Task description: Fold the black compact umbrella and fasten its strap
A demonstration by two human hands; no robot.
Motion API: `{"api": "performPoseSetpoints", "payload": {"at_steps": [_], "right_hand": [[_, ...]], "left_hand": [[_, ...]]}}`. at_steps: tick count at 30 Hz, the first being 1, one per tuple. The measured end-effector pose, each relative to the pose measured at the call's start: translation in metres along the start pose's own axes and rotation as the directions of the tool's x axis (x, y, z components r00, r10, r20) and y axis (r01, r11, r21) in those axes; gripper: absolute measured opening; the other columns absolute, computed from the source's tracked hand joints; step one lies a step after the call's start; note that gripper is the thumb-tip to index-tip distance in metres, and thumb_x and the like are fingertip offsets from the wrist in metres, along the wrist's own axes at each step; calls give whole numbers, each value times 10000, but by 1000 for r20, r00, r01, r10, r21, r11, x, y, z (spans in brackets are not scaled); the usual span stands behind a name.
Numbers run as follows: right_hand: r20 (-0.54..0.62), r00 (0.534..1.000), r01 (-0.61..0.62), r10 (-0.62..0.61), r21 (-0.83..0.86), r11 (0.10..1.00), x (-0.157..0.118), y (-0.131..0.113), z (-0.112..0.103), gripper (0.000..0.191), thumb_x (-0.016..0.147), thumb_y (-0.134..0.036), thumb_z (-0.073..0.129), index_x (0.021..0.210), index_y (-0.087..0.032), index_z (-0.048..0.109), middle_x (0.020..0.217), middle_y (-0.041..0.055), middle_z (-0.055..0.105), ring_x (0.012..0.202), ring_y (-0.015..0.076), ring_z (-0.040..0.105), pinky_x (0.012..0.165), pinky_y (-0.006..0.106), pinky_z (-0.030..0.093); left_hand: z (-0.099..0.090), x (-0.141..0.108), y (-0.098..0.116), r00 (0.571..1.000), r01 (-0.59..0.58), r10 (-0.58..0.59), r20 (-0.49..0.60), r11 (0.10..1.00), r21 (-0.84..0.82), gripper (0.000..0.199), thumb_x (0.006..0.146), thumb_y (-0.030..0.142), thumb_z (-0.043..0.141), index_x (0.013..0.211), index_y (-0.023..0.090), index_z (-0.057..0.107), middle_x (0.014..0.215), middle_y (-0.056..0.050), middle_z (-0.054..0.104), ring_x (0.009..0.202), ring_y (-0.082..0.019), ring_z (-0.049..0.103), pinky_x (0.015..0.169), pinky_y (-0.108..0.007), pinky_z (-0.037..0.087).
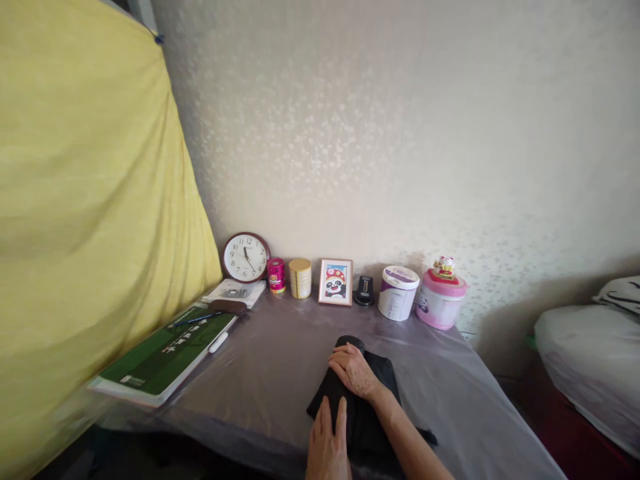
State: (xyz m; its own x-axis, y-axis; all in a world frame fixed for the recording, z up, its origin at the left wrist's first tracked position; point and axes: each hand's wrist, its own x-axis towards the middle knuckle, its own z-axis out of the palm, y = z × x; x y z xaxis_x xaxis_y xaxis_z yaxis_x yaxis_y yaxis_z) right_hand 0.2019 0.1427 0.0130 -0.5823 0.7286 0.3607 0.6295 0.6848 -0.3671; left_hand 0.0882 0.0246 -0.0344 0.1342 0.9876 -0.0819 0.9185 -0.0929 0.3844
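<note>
A piece of folded black cloth (pixel 383 373) lies near the front edge of the table; its exact kind I cannot make out. Its far end has a rounded, rolled-looking part, and a narrow dark strip sticks out at the lower right. Flat across the upper part of the cloth rests my right hand (pixel 354 371), fingers stretched towards the left. Closer to me, my left hand (pixel 327 437) lies on the cloth's lower left part with its fingers extended forward. Both hands press on the cloth from above, and my right forearm covers some of it.
Along the wall stand a clock (pixel 246 257), a pink can (pixel 276 276), a yellow tin (pixel 301 279), a framed panda picture (pixel 335 283), a black device (pixel 365 291), a white tub (pixel 398 293) and a pink tub (pixel 441 300). A green book (pixel 165 353) lies left, beside a yellow curtain (pixel 90 200).
</note>
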Motion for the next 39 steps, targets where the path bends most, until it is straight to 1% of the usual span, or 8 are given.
{"api": "performPoseSetpoints", "payload": {"at_steps": [6,12,15,18,21,26,34,39], "right_hand": [[-7,974,-226,226,64,972,23,25,-1,272,858,-285,420,764,-221,668,894,20,685,1045,162,506,985,317,251],[-162,865,-457,474,135,879,24,47,-4,302,855,-316,374,878,-194,650,980,74,664,964,183,575,897,293,361],[-269,737,-593,620,183,784,-3,61,-16,350,840,-318,343,1023,-159,594,1052,107,634,975,207,580,862,317,398],[-336,625,-677,705,218,703,-45,70,-30,370,814,-353,339,1012,-166,589,1007,106,642,943,229,591,831,345,420],[-326,589,-702,740,248,668,-86,65,-37,362,784,-413,365,888,-179,622,869,93,667,844,238,618,752,339,455],[-117,516,-720,849,477,504,-118,36,-34,386,712,-507,439,857,-205,631,666,36,638,622,207,612,473,280,466],[-146,576,-609,805,580,541,-110,8,-35,424,665,-556,513,797,-182,662,653,31,648,669,225,616,526,285,473],[-144,647,-470,748,698,541,-86,-5,-36,418,668,-531,556,844,-163,646,690,36,656,681,227,617,569,305,489]], "left_hand": [[0,2,1,1000,25,-25,-12,1000,17,761,658,53,369,1370,136,115,1425,-131,230,1283,-226,272,1018,-331,253],[-3,-2,2,1000,11,-11,-13,1000,18,762,666,47,358,1372,140,88,1421,-140,240,1274,-227,287,1013,-328,263],[-6,-6,3,999,9,-7,-39,999,33,745,681,6,301,1373,150,64,1411,-136,269,1266,-228,301,1010,-346,269],[-13,-13,9,997,-8,12,-72,999,53,746,678,-21,285,1372,133,56,1404,-149,279,1260,-231,308,1017,-349,258],[-24,-20,16,998,1,3,-55,997,79,731,682,-31,281,1367,97,59,1404,-171,266,1268,-235,292,1025,-347,243],[-33,-25,21,1000,-5,8,-27,996,92,743,673,-26,303,1365,74,51,1406,-183,251,1273,-244,282,1025,-351,245],[-29,-24,18,998,0,3,-62,999,40,739,682,0,320,1373,86,71,1408,-170,256,1268,-245,292,1018,-354,253],[-23,-22,15,996,-14,19,-84,998,62,746,682,2,328,1370,80,51,1407,-175,258,1272,-241,283,1020,-338,239]]}}
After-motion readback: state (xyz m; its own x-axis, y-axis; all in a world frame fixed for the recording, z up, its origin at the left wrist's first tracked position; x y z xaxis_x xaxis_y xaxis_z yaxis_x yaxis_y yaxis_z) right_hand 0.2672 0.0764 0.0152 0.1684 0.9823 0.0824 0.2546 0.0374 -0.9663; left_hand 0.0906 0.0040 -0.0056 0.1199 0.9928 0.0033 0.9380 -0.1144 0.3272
